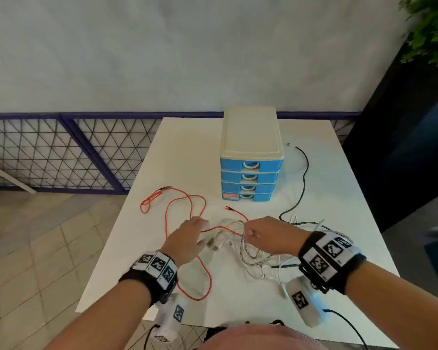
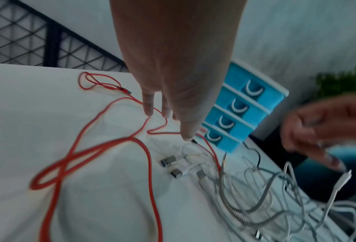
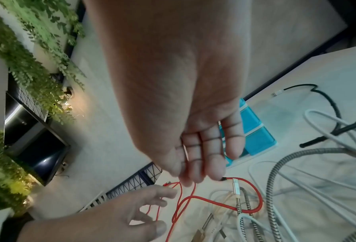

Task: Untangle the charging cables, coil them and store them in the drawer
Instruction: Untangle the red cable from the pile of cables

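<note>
A red cable (image 1: 210, 279) sprawls in loops over the left half of the white table (image 1: 187, 152). My left hand (image 1: 196, 228) hovers over it with straight, spread fingers (image 2: 148, 108) that hold nothing. At centre lies a tangle of white and silver braided cables (image 1: 248, 251) with USB plugs (image 2: 168, 160). My right hand (image 1: 253, 229) reaches into the tangle; its fingers (image 3: 199, 173) hang relaxed above the red cable's end, and I see nothing gripped. A black cable (image 1: 305, 173) runs along the right. The blue drawer unit (image 1: 250, 170) stands behind, all drawers closed.
The table's left edge drops to a tiled floor with a purple mesh fence (image 1: 61, 152) beyond. A dark panel (image 1: 402, 147) and a green plant (image 1: 430, 34) stand at the right. The drawer unit has bare tabletop on its left.
</note>
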The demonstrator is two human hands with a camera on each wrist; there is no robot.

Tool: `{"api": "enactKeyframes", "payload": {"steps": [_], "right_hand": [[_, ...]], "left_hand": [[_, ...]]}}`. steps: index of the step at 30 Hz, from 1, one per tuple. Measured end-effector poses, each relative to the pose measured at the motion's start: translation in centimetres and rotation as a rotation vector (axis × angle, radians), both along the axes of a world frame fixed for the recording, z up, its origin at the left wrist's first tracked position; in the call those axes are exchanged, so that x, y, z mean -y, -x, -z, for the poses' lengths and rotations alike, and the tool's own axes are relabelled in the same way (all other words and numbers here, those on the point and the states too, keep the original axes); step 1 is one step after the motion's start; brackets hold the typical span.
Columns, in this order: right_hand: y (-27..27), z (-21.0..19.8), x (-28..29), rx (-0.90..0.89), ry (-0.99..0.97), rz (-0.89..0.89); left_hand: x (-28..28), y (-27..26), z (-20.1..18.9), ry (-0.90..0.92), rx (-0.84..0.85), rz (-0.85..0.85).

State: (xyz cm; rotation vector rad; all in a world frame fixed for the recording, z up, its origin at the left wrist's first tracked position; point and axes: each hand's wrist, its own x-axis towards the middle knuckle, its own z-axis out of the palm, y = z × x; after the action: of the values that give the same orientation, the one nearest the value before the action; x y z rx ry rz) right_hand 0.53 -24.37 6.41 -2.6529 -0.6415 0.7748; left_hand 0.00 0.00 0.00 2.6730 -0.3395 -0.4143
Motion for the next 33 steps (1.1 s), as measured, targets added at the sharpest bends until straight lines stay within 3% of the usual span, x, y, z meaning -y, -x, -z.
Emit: {"api": "enactKeyframes", "payload": {"steps": [5, 14, 21, 26, 29, 33], "right_hand": [[-1.4, 0.3, -1.8, 0.032, -0.041, -0.010], [-4.5, 0.7, -4.7, -0.010, -0.158, 0.013], [-7.5, 0.8, -5.0, 0.041, -0.153, 0.005], [-9.2, 2.0, -2.6, 0.144, 0.021, 0.137], [-9.3, 3.3, -1.1, 0.188, 0.085, 0.227], [-8.6, 3.3, -1.1, 0.146, 0.041, 0.142]], "left_hand": [[2.2, -1.3, 1.2, -0.119, -0.067, 0.063], [1.6, -3.4, -1.4, 0.375, 0.045, -0.014], [-0.5, -4.5, -1.4, 0.423, -0.058, -0.091], [-4.0, -6.4, -0.2, 0.427, -0.168, -0.310], [-6.1, -8.1, 0.2, 0.394, -0.148, -0.495], [-7.7, -10.7, 0.7, 0.243, -0.080, -0.707]]}}
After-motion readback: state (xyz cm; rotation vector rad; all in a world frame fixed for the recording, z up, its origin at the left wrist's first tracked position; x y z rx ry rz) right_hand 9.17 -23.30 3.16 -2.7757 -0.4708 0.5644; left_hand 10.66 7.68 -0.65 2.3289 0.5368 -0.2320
